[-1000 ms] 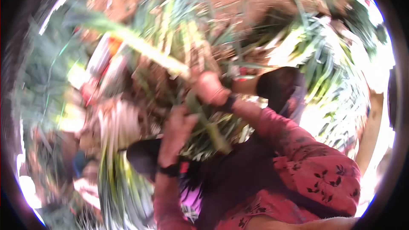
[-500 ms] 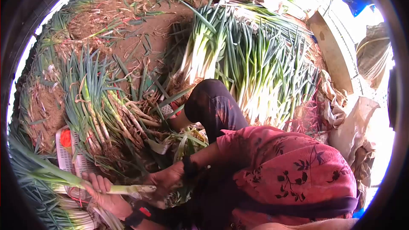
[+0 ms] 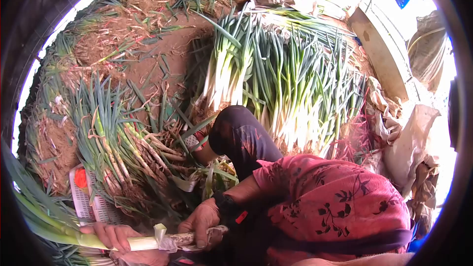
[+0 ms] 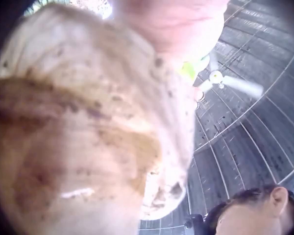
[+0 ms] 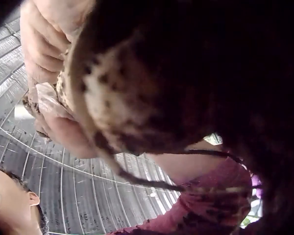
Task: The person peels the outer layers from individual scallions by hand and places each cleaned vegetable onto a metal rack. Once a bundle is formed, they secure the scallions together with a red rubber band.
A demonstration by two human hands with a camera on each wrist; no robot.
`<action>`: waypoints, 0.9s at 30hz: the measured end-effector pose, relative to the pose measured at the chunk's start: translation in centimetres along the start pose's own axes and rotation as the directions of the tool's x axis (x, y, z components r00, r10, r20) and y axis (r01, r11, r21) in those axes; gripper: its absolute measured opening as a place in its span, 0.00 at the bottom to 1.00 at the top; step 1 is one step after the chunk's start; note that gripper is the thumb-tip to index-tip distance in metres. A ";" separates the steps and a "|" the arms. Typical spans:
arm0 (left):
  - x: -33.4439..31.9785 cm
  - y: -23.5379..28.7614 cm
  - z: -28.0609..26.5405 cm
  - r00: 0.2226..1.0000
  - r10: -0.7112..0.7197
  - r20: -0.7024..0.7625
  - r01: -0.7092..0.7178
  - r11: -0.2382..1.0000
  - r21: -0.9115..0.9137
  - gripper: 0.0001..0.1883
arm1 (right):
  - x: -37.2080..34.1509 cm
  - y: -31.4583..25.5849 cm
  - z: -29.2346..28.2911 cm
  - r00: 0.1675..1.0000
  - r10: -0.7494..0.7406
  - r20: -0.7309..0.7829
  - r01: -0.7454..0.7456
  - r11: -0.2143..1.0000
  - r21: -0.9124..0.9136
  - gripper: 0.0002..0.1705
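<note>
1. The place has a grey ribbed roof point(image 4: 245, 142), and brown soil floor point(image 3: 180, 37) lies below it.
2. On this floor, a wide row of pale-stemmed green onions point(image 3: 300, 83) leans upright; a soil-stained heap point(image 3: 106, 138) lies at the left of the head view, with a white basket point(image 3: 84, 209) beside it.
3. The held onion point(image 3: 143, 243) is in front of the person, at the bottom of the head view. Its long axis runs nearly level from hand to hand; leaves point left and bend upward, root end points right.
4. The left hand point(image 3: 112, 236) curls around the stalk; the right hand point(image 3: 201, 221) pinches near the dirty root end.
5. Between them a loose flap of skin point(image 3: 160, 235) stands out. For peeling, I judge it is best to hold the stalk firmly and pull the skin along the axis, without bending it.
</note>
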State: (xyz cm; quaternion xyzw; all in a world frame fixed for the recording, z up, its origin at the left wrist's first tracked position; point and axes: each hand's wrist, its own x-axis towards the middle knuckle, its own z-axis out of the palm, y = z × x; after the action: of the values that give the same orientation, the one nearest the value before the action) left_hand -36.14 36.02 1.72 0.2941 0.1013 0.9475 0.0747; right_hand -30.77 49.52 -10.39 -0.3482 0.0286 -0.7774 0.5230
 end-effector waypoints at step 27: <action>-2.6 12.1 -4.3 0.830 0.394 -0.395 -0.028 0.737 0.675 0.34 | 5.7 -0.5 -4.3 0.799 -0.494 -0.341 -0.423 -0.059 -0.904 0.19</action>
State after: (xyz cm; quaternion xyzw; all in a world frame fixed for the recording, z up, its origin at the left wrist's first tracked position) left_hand -37.47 23.17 -0.28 0.0475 0.4005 0.8986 -0.1729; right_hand -34.84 43.64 -10.49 -0.3480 0.7375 -0.5779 0.0335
